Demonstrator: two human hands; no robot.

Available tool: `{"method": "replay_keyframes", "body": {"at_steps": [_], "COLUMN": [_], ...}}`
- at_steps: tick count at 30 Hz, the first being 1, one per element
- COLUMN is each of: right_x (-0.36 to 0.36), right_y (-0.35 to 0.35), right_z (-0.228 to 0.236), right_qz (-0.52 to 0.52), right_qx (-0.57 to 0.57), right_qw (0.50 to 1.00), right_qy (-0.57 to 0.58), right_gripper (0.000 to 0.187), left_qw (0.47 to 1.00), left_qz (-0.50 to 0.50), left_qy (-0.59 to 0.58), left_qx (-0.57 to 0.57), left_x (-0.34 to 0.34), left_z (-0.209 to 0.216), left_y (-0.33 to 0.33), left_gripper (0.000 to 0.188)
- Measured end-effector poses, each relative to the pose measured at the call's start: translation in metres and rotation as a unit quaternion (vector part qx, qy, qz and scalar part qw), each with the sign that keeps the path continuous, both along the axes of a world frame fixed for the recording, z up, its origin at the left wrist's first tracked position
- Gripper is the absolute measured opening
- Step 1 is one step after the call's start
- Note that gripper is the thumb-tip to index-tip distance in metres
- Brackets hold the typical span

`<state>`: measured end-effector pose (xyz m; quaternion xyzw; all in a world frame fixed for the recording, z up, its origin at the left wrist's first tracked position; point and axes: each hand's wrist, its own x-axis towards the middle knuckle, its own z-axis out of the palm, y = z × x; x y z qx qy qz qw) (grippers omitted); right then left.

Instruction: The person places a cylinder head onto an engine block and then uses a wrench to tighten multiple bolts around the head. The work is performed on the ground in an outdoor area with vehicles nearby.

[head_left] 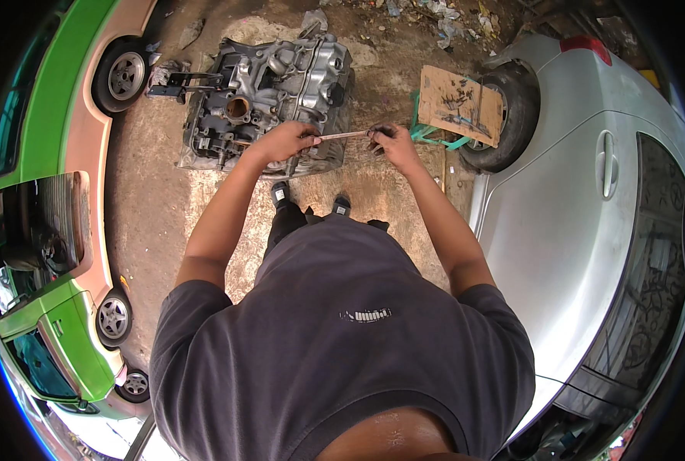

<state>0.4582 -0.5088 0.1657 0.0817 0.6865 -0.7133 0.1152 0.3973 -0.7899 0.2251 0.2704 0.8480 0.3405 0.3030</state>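
Between my two hands stretches a thin, straight, reddish-grey rod (345,135); its exact kind cannot be made out. The fingers and thumb of my left hand (282,143) are closed on one end. At the other end my right hand (393,146) pinches it, with dark smudges on the fingertips. Just beyond and under my left hand lies a greasy metal car engine (281,77), with a round brownish opening on its upper side. My right hand is off to the right of the engine, apart from it.
On the right, a green stool (452,143) carries a cardboard sheet (435,88) with small dark parts and tools. Behind it are a tyre (521,115) and a silver car (558,223). A green and peach vehicle (58,154) stands left. Litter (450,31) lies on the far ground.
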Motion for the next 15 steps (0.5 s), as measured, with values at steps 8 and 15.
{"method": "replay_keyframes", "body": {"at_steps": [8, 15], "right_x": [0.002, -0.019], "right_y": [-0.025, 0.003], "right_z": [0.006, -0.003], "right_qz": [-0.019, -0.092], "right_qx": [-0.28, -0.057], "right_qw": [0.959, 0.994], "right_qy": [-0.038, -0.033], "right_gripper": [0.028, 0.03], "left_qw": [0.986, 0.975], "left_qz": [0.035, 0.187], "left_qy": [-0.138, 0.103], "left_qx": [0.092, 0.058], "left_x": [-0.004, -0.012], "left_z": [-0.01, -0.03], "left_y": [0.021, -0.031], "left_gripper": [0.033, 0.033]}}
